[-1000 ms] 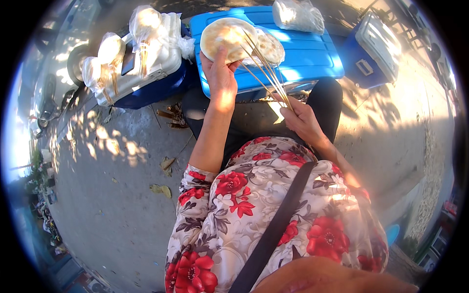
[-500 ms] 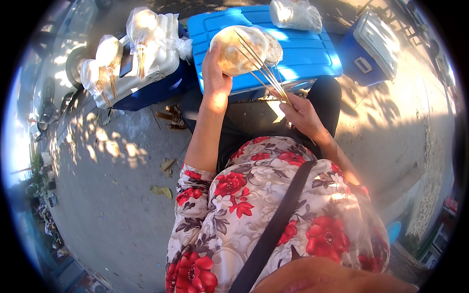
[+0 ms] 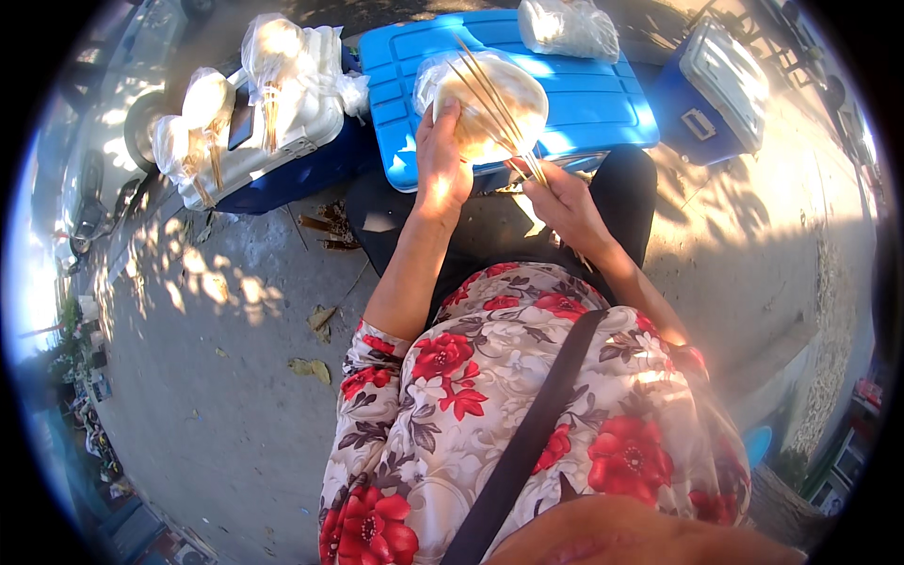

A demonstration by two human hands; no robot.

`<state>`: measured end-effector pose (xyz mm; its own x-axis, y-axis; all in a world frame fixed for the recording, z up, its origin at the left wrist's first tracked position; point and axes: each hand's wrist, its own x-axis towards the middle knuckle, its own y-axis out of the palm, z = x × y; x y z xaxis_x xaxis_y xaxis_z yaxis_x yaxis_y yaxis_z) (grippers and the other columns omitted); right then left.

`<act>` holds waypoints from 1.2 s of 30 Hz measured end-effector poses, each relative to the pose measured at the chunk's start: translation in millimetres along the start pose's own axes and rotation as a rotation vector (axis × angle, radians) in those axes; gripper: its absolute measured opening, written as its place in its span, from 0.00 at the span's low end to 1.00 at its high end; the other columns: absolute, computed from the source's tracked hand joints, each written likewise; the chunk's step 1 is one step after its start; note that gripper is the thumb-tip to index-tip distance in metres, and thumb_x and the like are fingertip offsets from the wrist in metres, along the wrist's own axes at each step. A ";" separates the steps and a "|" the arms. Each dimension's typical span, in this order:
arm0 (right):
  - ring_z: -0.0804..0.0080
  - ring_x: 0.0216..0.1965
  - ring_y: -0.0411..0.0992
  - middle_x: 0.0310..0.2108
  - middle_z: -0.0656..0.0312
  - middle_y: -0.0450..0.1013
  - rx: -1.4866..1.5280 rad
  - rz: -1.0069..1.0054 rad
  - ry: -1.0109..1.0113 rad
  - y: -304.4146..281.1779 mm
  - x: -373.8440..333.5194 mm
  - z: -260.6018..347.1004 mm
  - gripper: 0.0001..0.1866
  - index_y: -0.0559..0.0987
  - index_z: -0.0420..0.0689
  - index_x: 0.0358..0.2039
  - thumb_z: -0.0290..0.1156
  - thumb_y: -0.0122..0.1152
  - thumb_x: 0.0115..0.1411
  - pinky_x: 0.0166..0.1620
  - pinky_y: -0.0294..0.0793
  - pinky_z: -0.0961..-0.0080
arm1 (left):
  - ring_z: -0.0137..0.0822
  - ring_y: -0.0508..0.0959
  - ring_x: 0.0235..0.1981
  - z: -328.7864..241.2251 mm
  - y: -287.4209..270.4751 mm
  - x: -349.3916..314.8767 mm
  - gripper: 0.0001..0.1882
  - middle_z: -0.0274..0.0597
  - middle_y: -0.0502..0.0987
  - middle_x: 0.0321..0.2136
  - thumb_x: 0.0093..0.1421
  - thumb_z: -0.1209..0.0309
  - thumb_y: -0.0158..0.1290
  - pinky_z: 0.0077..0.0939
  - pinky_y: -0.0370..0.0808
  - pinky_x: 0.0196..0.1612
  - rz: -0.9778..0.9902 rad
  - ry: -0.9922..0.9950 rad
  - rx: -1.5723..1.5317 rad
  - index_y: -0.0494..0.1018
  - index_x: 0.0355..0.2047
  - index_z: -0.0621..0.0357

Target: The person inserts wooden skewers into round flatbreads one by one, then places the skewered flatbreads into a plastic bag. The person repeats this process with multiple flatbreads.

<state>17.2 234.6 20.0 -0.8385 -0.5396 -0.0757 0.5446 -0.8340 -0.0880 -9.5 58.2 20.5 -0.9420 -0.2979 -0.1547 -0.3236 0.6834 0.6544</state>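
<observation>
Flatbread, round and pale, is being gripped by the left hand, the nearer one, just beyond and right of it, while thin sticks, clasped by the right hand, are being slanted forward-left across the flatbread.

the flatbread in front of you looks dry and matt, its pale surface browned in patches. your skewers look like plain wood, thin and smooth. beneath them, the blue lid is ribbed, hard plastic with a slight sheen; the bag on it is thin, crinkled, glossy clear plastic. to your left, the white cooler lid is smooth plastic, the phone dark and flat-faced. you wear a soft, printed cloth top, with a matt dark strap across it. the ground looks like dull concrete.
</observation>
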 end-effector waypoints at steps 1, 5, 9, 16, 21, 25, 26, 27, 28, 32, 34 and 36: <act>0.90 0.18 0.54 0.16 0.75 0.56 0.022 -0.004 0.012 1.3 2.1 2.5 0.16 0.71 0.40 0.49 0.32 0.46 0.64 0.20 0.54 0.84 | 0.36 0.74 0.45 1.0 0.0 0.3 0.21 0.45 0.71 0.46 0.63 0.66 0.46 0.30 0.73 0.48 0.002 0.007 -0.001 0.63 0.52 0.64; 0.89 0.18 0.55 0.16 0.74 0.57 0.041 -0.025 0.039 2.4 4.7 6.9 0.13 0.72 0.39 0.44 0.33 0.46 0.64 0.20 0.54 0.84 | 0.37 0.74 0.45 2.8 -2.0 3.1 0.21 0.46 0.71 0.46 0.62 0.65 0.47 0.31 0.73 0.48 0.019 0.040 -0.003 0.63 0.52 0.64; 0.88 0.18 0.56 0.16 0.73 0.59 0.047 -0.085 0.012 -7.0 -4.6 -5.7 0.13 0.73 0.39 0.44 0.33 0.47 0.64 0.20 0.56 0.85 | 0.40 0.72 0.48 -12.8 -20.1 22.0 0.20 0.46 0.70 0.47 0.63 0.67 0.44 0.35 0.71 0.50 0.023 0.010 -0.136 0.62 0.53 0.65; 0.88 0.17 0.58 0.15 0.71 0.61 -0.142 -0.098 0.153 -22.0 -39.4 13.2 0.15 0.73 0.43 0.48 0.29 0.48 0.62 0.21 0.57 0.85 | 0.43 0.75 0.46 -35.1 -40.4 44.1 0.23 0.48 0.72 0.45 0.57 0.70 0.53 0.41 0.74 0.47 0.027 0.048 -0.009 0.64 0.51 0.68; 0.87 0.16 0.58 0.14 0.71 0.61 -0.106 -0.127 0.093 -22.2 -47.2 16.1 0.17 0.71 0.45 0.51 0.25 0.49 0.60 0.21 0.57 0.86 | 0.44 0.75 0.46 -34.7 -44.3 48.7 0.23 0.48 0.72 0.45 0.55 0.72 0.53 0.42 0.75 0.47 0.016 0.075 -0.023 0.64 0.51 0.68; 0.87 0.16 0.58 0.13 0.72 0.61 -0.183 -0.080 0.068 -28.6 -48.8 9.6 0.18 0.70 0.46 0.52 0.25 0.50 0.60 0.21 0.57 0.85 | 0.44 0.75 0.46 -33.8 -44.5 50.3 0.23 0.49 0.72 0.45 0.55 0.73 0.53 0.41 0.75 0.47 -0.011 0.059 -0.038 0.64 0.50 0.67; 0.87 0.16 0.58 0.13 0.71 0.61 -0.186 -0.079 0.065 -29.0 -48.6 10.6 0.18 0.70 0.45 0.52 0.25 0.50 0.60 0.21 0.57 0.84 | 0.44 0.75 0.46 -33.6 -43.4 50.2 0.23 0.49 0.72 0.45 0.55 0.73 0.53 0.41 0.75 0.47 -0.019 0.057 -0.038 0.64 0.50 0.67; 0.87 0.16 0.59 0.13 0.71 0.62 -0.189 -0.078 0.061 -29.5 -48.4 12.5 0.18 0.70 0.45 0.51 0.25 0.50 0.60 0.21 0.57 0.84 | 0.44 0.75 0.46 -33.6 -42.5 49.9 0.23 0.49 0.72 0.45 0.55 0.73 0.53 0.41 0.75 0.47 -0.017 0.055 -0.034 0.64 0.50 0.67; 0.86 0.16 0.59 0.13 0.71 0.62 -0.191 -0.077 0.058 -29.8 -48.0 13.8 0.18 0.71 0.45 0.51 0.25 0.50 0.60 0.21 0.58 0.83 | 0.44 0.75 0.46 -34.0 -41.4 48.9 0.23 0.49 0.72 0.45 0.55 0.73 0.53 0.41 0.75 0.47 -0.014 0.054 -0.030 0.64 0.50 0.67; 0.86 0.17 0.59 0.14 0.70 0.63 -0.299 -0.109 -0.009 -30.7 -45.5 18.4 0.17 0.72 0.44 0.50 0.27 0.50 0.60 0.22 0.59 0.83 | 0.42 0.75 0.45 -36.2 -28.3 38.4 0.22 0.47 0.72 0.44 0.55 0.73 0.53 0.39 0.75 0.46 0.003 0.103 0.034 0.65 0.50 0.66; 0.86 0.17 0.59 0.15 0.69 0.64 -0.303 -0.116 -0.032 -28.0 -43.6 30.1 0.17 0.72 0.44 0.50 0.27 0.50 0.60 0.23 0.60 0.83 | 0.40 0.75 0.44 -36.5 -21.2 30.2 0.22 0.47 0.72 0.44 0.55 0.73 0.54 0.36 0.75 0.46 -0.019 0.136 0.072 0.65 0.50 0.66; 0.86 0.19 0.59 0.17 0.68 0.64 -0.303 -0.137 -0.058 -28.4 -41.1 26.1 0.17 0.72 0.44 0.51 0.28 0.50 0.61 0.24 0.61 0.83 | 0.39 0.75 0.44 -36.2 -15.5 25.6 0.21 0.46 0.72 0.43 0.55 0.73 0.54 0.33 0.75 0.45 -0.016 0.154 0.083 0.66 0.49 0.66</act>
<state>35.8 277.4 51.6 -0.8990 -0.4377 0.0132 0.3993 -0.8319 -0.3853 -25.3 15.9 33.1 -0.9139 -0.4034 -0.0457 -0.3509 0.7283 0.5886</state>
